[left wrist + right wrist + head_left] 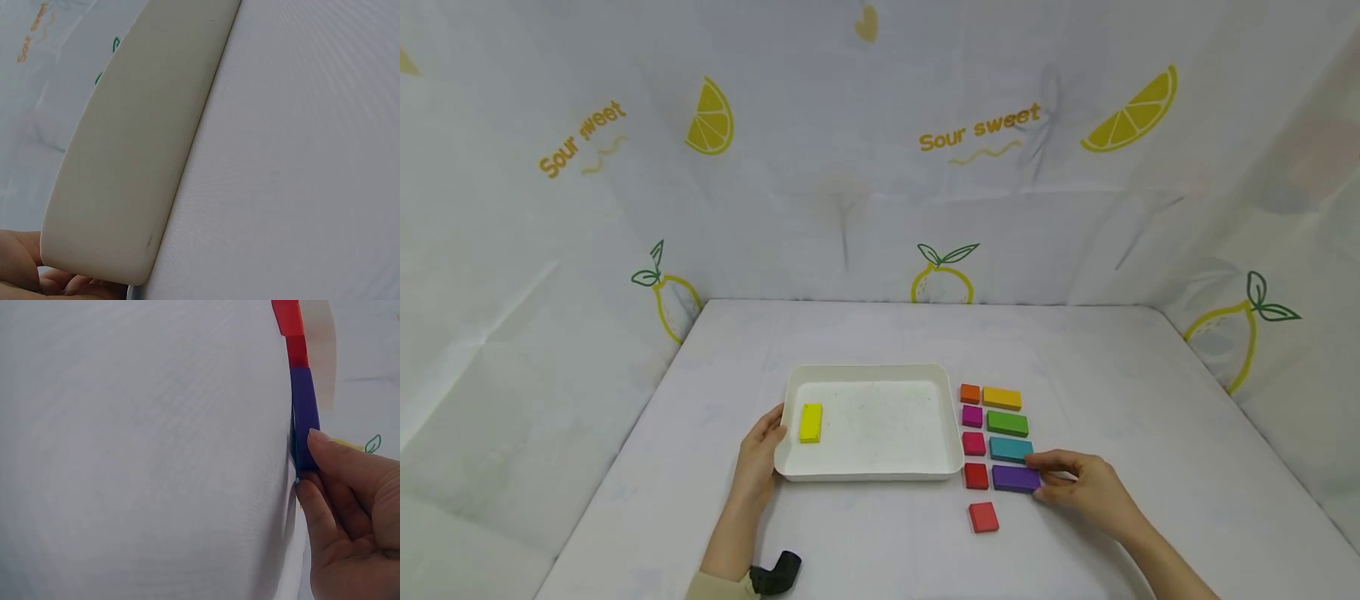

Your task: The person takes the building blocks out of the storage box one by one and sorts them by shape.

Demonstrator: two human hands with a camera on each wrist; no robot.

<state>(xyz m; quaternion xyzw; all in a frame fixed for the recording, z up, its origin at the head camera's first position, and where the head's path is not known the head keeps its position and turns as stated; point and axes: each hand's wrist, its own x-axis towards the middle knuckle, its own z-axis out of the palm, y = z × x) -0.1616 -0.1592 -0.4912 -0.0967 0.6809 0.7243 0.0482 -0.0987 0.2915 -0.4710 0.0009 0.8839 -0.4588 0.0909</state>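
My left hand [758, 462] holds the left side of a shallow white tray [880, 477], thumb at the rim and fingers partly hidden. In the left wrist view the tray's outer wall [131, 150] rises beside the fingers. A yellow block [810, 422] lies inside the tray near its left end. To the right of the tray, my right hand [1086, 487] pinches the right end of a purple block [1015, 478], which lies on the table. In the right wrist view the thumb presses on the purple block [304, 406]. Just behind it is a teal block [1011, 450], close to the fingertips.
Green [1007, 423] and amber [1002, 398] blocks lie farther back in the purple block's column. Beside the tray runs a column of small squares: orange [970, 393], magenta [972, 416], pink [973, 443] and red [976, 476]. A lighter red square [983, 517] lies nearer the front.
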